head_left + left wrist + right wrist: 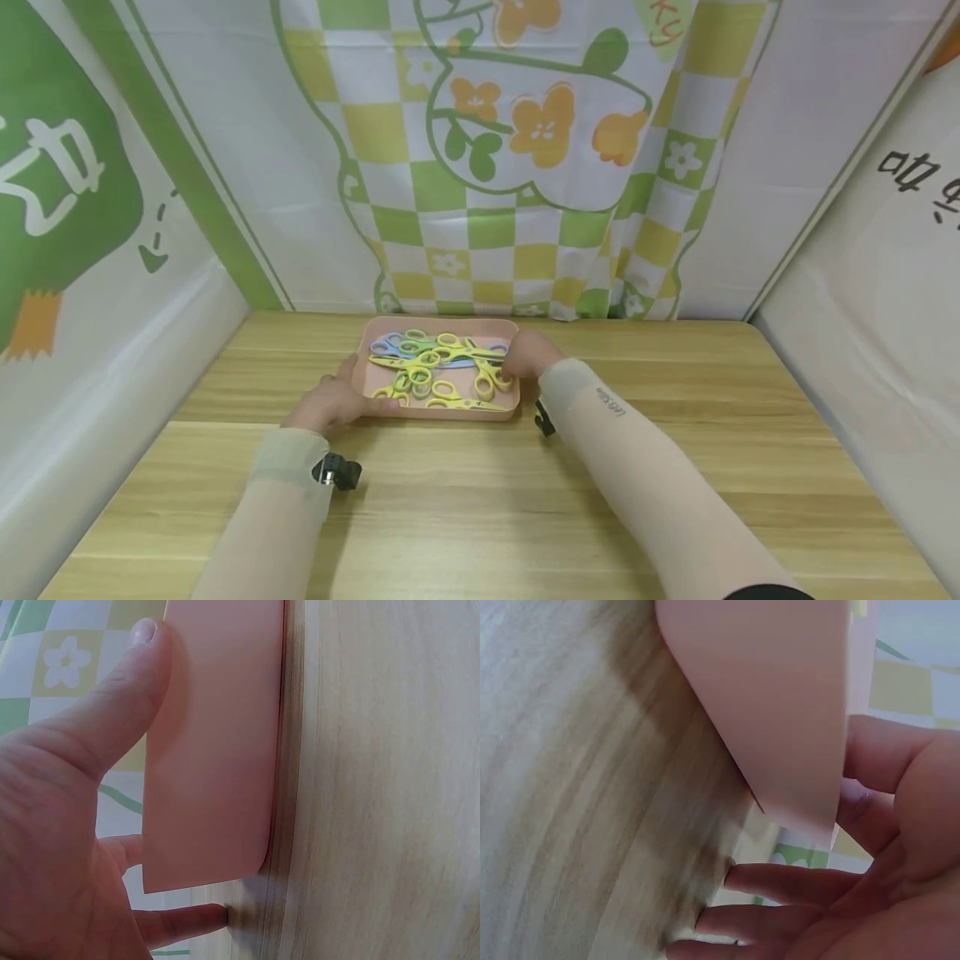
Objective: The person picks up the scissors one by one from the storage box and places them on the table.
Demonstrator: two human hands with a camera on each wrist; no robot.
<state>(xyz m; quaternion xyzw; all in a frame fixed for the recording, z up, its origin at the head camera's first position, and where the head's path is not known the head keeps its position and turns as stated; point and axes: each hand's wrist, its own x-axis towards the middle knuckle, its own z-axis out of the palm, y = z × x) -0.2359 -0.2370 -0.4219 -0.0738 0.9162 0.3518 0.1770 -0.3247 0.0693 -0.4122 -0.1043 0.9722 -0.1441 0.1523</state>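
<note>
A shallow pink tray point(457, 414) stands on the table, holding several scissors point(415, 363) with yellow, green and blue handles. My left hand point(333, 404) holds the tray at its near left corner. In the left wrist view, the thumb point(127, 694) lies along the upper edge of the tray wall, while other fingers reach around the end. At the right side, my right hand point(531, 354) grips the rim. The right wrist view has the thumb point(881, 754) bent over the wall's edge; the lower fingers point(780, 885) extend toward the tabletop. The fingertips inside the tray are hidden.
The wooden table point(450, 508) stretches in front of the tray and to both sides. Behind it hangs a green-and-yellow checked cloth point(495, 233), close to the tray's far edge. White printed panels point(885, 275) stand at the sides.
</note>
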